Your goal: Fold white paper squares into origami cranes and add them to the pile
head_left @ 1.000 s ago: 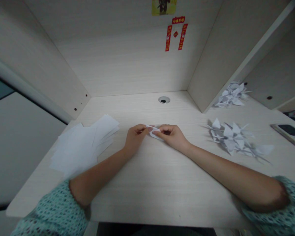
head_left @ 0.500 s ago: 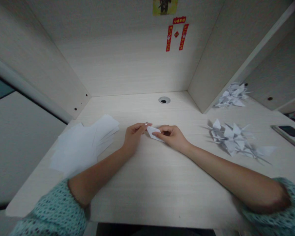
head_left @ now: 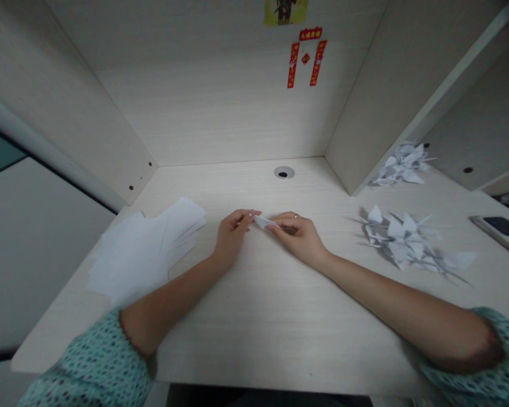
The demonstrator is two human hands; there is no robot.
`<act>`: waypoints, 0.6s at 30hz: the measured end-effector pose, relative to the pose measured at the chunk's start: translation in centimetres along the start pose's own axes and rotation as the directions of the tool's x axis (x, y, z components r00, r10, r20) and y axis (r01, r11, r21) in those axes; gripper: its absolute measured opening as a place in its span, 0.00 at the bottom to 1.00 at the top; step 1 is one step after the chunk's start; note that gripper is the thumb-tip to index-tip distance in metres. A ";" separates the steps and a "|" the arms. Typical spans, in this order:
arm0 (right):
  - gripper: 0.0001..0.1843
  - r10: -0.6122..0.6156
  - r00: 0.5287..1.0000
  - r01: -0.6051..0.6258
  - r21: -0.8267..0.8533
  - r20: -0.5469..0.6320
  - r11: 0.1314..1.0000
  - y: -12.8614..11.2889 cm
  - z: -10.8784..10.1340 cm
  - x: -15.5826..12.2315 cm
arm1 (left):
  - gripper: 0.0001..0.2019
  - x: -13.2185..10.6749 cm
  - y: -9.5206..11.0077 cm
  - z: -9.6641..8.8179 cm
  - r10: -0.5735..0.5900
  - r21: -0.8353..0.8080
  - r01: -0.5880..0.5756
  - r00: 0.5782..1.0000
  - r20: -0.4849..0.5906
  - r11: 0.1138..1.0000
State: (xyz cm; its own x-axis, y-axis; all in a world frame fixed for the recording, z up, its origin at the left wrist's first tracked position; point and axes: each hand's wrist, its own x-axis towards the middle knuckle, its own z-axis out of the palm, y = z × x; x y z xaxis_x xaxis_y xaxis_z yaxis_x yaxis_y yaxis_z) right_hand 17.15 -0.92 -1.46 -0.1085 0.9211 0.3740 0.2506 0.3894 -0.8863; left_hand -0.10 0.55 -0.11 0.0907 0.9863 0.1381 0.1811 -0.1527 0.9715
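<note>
I've got both hands at the middle of the desk (head_left: 258, 322), meeting over 1 small folded paper piece (head_left: 263, 222). My left hand (head_left: 230, 238) has its fingertips pressed together on the piece's left end. My right hand (head_left: 300, 237) pinches the other end between thumb and forefinger, the rest of its fingers curled in. The piece sits just above the desktop, tilted, between the 2 hands; whether it touches the wood I can't tell.

Off to my left lies a loose stack of white sheets (head_left: 144, 249), fanned out flat, well apart from the hands. To the right, a pile of folded paper shapes (head_left: 401, 237) rests on the desk, and a 2nd pile (head_left: 401, 164) sits farther back beside the divider. A cable hole (head_left: 284, 172) is straight beyond the hands, a dark phone (head_left: 503, 226) at the far right edge.
</note>
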 end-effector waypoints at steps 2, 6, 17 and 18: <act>0.09 -0.061 0.994 0.059 -0.017 -0.089 0.998 -0.1 -0.1 0.1 | 0.17 -0.2 0.2 0.1 -0.015 -0.007 0.015 0.999 0.029 1.000; 0.14 -0.143 0.975 0.136 -0.051 -0.169 0.989 -0.2 -0.3 0.0 | 0.16 -0.6 0.4 0.3 0.003 0.077 -0.013 0.991 0.132 0.997; 0.24 -0.271 0.958 0.285 -0.202 0.092 0.937 -0.8 -0.4 -0.2 | 0.20 -0.4 0.3 0.2 -0.017 0.051 0.011 0.991 0.131 0.999; 0.22 -0.269 0.960 0.280 -0.186 0.084 0.942 -0.8 -0.3 -0.2 | 0.19 -0.4 0.3 0.1 -0.017 0.036 0.012 0.992 0.127 0.999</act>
State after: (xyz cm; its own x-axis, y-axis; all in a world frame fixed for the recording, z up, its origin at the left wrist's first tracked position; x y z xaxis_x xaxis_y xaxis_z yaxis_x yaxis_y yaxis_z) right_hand 17.30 -1.46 -0.74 -0.2522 0.7790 0.5740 0.3842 0.6250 -0.6795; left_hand 0.04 0.14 0.13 0.2108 0.9728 0.0965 0.2175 -0.1429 0.9655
